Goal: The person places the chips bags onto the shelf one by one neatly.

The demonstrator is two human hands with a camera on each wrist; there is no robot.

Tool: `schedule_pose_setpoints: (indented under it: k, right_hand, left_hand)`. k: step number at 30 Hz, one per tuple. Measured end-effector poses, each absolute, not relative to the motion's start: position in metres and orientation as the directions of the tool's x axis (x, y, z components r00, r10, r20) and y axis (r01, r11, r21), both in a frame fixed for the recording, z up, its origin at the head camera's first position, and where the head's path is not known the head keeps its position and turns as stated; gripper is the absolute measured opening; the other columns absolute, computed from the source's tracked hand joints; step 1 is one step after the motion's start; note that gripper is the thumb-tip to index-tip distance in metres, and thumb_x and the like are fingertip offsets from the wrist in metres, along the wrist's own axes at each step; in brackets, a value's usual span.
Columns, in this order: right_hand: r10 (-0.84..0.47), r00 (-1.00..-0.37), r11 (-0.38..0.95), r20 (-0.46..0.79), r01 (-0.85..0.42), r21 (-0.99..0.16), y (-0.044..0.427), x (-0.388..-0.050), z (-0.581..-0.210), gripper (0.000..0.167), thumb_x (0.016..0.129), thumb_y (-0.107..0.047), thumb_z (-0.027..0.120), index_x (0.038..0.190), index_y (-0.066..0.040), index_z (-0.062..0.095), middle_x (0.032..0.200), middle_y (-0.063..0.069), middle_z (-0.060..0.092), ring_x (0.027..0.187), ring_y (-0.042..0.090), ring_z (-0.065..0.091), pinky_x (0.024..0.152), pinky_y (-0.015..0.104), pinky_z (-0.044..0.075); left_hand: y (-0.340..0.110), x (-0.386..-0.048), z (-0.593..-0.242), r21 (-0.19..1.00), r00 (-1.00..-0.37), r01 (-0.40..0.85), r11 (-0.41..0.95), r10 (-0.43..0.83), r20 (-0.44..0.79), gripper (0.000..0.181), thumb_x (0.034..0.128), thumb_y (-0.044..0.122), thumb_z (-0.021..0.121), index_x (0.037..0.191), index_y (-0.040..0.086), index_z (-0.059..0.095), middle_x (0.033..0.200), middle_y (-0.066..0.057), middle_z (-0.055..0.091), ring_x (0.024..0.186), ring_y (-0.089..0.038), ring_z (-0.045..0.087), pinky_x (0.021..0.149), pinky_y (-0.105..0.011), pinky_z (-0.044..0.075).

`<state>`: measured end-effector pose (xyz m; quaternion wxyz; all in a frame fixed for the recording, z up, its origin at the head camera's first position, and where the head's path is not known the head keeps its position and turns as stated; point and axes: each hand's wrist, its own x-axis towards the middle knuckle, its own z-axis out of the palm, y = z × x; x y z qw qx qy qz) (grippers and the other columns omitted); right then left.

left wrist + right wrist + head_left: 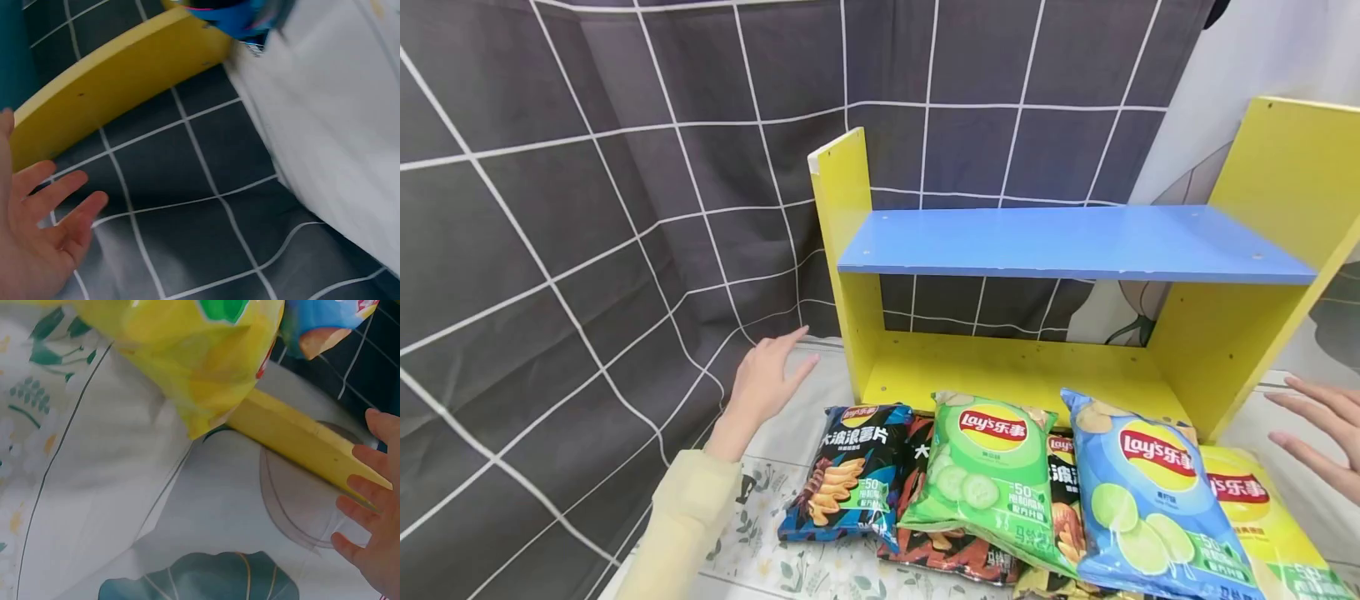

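My left hand (pixel 765 385) hovers left of the yellow-and-blue shelf (pixel 1015 367), fingers loosely extended and holding nothing. Nearest to it lies a dark blue chip bag (pixel 847 475). At the right edge, partly cut off, my right hand (pixel 1326 425) is spread beside the shelf's right side panel, with nothing in it. In front of the shelf, a green Lay's bag (pixel 981 471) overlaps a red-and-black chip bag (pixel 951 557). A light blue Lay's bag (pixel 1150 492) leans over a black-and-gold bag (pixel 1064 508) and a yellow Lay's bag (pixel 1262 508).
The shelf has a blue middle board (pixel 1067 242) and yellow side panels. Behind and to the left hangs a dark cloth with a white grid (pixel 587 275). The bags lie on a white flowered tablecloth (pixel 752 550).
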<state>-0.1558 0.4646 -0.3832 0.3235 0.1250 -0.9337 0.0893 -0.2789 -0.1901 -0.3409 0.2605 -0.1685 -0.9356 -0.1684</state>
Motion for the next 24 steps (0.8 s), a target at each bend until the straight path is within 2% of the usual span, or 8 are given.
schedule_pose_setpoints:
  k: [3,6,8,11,13,17,21,24]
  right_hand:
    - [-0.185,-0.738,0.954,0.649,-0.292,-0.061,0.455,-0.153,-0.379,0.053,0.1,-0.039,0.047,0.137,-0.001,0.047,0.133,0.029,0.045,0.13,0.041,0.033,0.121,0.04,0.004]
    - [-0.18,-0.75,0.961,0.637,-0.271,-0.047,0.443,-0.149,-0.376,0.061,0.099,-0.049,0.04,0.13,0.002,0.05,0.12,0.029,0.047,0.112,0.044,0.035,0.118,0.049,0.01]
    - [-0.182,-0.753,0.963,0.633,-0.268,-0.042,0.437,-0.147,-0.376,0.066,0.097,-0.055,0.037,0.125,0.003,0.052,0.12,0.028,0.046,0.106,0.044,0.037,0.11,0.055,0.019]
    - [-0.182,-0.766,0.963,0.617,-0.266,-0.047,0.427,-0.141,-0.375,0.064,0.094,-0.056,0.045,0.116,0.003,0.056,0.124,0.028,0.043,0.102,0.045,0.039,0.093,0.061,0.027]
    - [-0.194,-0.76,0.962,0.621,-0.272,-0.033,0.42,-0.138,-0.375,0.065,0.092,-0.059,0.046,0.109,0.001,0.06,0.124,0.026,0.044,0.098,0.042,0.041,0.082,0.055,0.029]
    - [-0.231,-0.766,0.959,0.6,-0.283,0.008,0.405,-0.132,-0.373,0.061,0.086,-0.061,0.056,0.1,-0.002,0.064,0.119,0.023,0.048,0.095,0.037,0.043,0.075,0.043,0.033]
    - [-0.234,-0.779,0.961,0.582,-0.275,0.02,0.392,-0.126,-0.37,0.065,0.07,-0.065,0.069,0.097,-0.006,0.067,0.114,0.019,0.052,0.093,0.033,0.044,0.07,0.036,0.034]
    - [-0.238,-0.758,0.955,0.607,-0.296,0.005,0.383,-0.121,-0.371,0.068,0.052,-0.064,0.08,0.094,-0.01,0.069,0.107,0.014,0.055,0.091,0.029,0.044,0.07,0.029,0.033]
  left_hand:
    - [-0.183,-0.28,-0.329,0.281,-0.754,0.433,0.857,0.173,0.634,0.046,0.0933,0.038,0.059,0.133,0.015,0.057,0.119,-0.009,0.068,0.104,-0.031,0.061,0.087,-0.047,0.047]
    - [-0.175,-0.282,-0.314,0.334,-0.724,0.461,0.822,0.131,0.677,0.043,0.0929,0.035,0.06,0.131,0.015,0.058,0.114,-0.009,0.07,0.098,-0.03,0.064,0.082,-0.046,0.049]
    - [-0.169,-0.283,-0.305,0.366,-0.723,0.472,0.802,0.115,0.681,0.044,0.0928,0.035,0.061,0.131,0.015,0.057,0.115,-0.01,0.069,0.097,-0.029,0.064,0.081,-0.045,0.049]
    - [-0.16,-0.285,-0.293,0.403,-0.726,0.484,0.777,0.1,0.68,0.045,0.0926,0.036,0.061,0.132,0.014,0.056,0.115,-0.009,0.069,0.097,-0.027,0.065,0.079,-0.044,0.05]
    - [-0.155,-0.287,-0.287,0.425,-0.723,0.495,0.758,0.087,0.686,0.046,0.0923,0.035,0.061,0.132,0.014,0.055,0.113,-0.009,0.069,0.097,-0.027,0.065,0.079,-0.044,0.05]
    - [-0.147,-0.292,-0.274,0.462,-0.71,0.511,0.725,0.054,0.702,0.048,0.0917,0.036,0.062,0.133,0.012,0.054,0.111,-0.01,0.069,0.095,-0.028,0.066,0.079,-0.043,0.051]
    - [-0.14,-0.298,-0.26,0.495,-0.728,0.51,0.703,0.046,0.684,0.05,0.0924,0.038,0.06,0.133,0.011,0.052,0.112,-0.011,0.068,0.093,-0.027,0.067,0.08,-0.042,0.052]
    - [-0.136,-0.302,-0.25,0.516,-0.75,0.499,0.696,0.049,0.659,0.05,0.093,0.039,0.059,0.134,0.011,0.05,0.114,-0.01,0.067,0.091,-0.025,0.067,0.078,-0.042,0.052]
